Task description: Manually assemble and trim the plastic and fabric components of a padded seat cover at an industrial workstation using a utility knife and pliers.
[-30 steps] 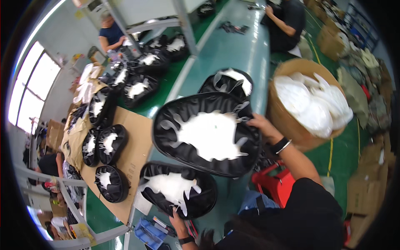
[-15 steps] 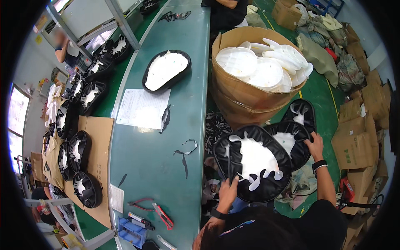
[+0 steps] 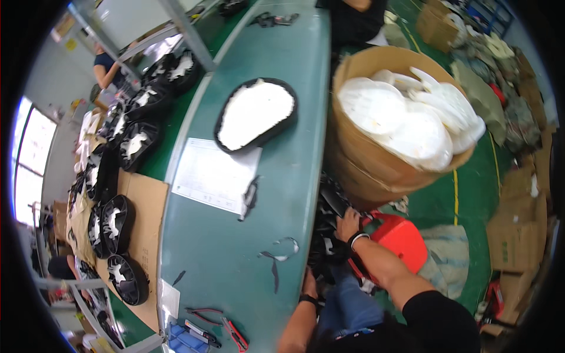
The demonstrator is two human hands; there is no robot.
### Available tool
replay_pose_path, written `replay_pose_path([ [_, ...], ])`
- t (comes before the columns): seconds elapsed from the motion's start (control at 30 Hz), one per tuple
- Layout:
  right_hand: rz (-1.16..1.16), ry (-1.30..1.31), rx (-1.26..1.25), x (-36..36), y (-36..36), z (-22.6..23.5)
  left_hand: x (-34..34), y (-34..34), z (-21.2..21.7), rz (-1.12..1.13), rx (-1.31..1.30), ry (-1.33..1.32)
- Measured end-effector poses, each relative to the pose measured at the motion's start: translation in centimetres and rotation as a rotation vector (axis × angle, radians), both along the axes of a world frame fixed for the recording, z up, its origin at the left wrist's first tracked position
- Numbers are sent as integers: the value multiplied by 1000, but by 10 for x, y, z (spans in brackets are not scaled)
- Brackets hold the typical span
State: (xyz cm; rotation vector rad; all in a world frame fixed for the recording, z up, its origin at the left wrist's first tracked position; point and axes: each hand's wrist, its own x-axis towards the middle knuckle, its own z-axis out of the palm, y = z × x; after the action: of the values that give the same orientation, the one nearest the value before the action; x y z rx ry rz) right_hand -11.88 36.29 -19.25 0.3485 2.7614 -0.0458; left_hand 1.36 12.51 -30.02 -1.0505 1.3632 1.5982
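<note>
Beside the right edge of the green table, my right hand (image 3: 348,223) reaches down with fingers closed at a dark piece (image 3: 334,200), which looks like one of the black padded covers, mostly hidden by the table edge. My left hand (image 3: 309,283) is low against the same edge, nearer to me; its fingers are mostly hidden. On the table lies a rounded black cover with a white pad (image 3: 256,115), overlapping a printed sheet (image 3: 206,176). A red plastic stool (image 3: 400,241) stands just right of my right hand.
A large round cardboard bin (image 3: 376,176) full of white plastic shells (image 3: 406,126) stands right of the table (image 3: 223,247). Pliers (image 3: 203,315), a red cutter (image 3: 235,335) and black scraps lie on it. More black covers (image 3: 118,223) line the left. Other people are at the far side.
The black padded covers with white inside that both hands held have gone down out of plain sight. My hands moved to the table's edge, and the red stool is uncovered. The view has shifted.
</note>
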Motion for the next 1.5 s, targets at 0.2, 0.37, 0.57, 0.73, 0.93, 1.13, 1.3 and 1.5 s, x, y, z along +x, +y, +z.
replay_pose_path([
  [0.2,-571,392,-477,-41,60,12,-27,76,156,-606,260,339],
  [0.37,-665,760,-1274,-164,27,168,-104,41,294,-440,323,672],
  [0.57,-1070,454,-1746,-308,-18,151,-203,-62,301,-162,-350,900],
  [0.73,-884,53,-1702,-287,55,111,-209,-175,288,-20,-688,790],
  [0.93,-303,-514,-989,-211,189,163,-224,-296,277,-165,-768,668],
  [1.13,577,-958,-157,-249,143,153,-324,-310,300,-203,-768,773],
  [1.3,416,-626,-1407,-458,-49,247,-440,-300,281,-154,-756,861],
  [1.5,-414,189,-1349,-663,-154,243,-552,-269,292,275,-323,585],
])
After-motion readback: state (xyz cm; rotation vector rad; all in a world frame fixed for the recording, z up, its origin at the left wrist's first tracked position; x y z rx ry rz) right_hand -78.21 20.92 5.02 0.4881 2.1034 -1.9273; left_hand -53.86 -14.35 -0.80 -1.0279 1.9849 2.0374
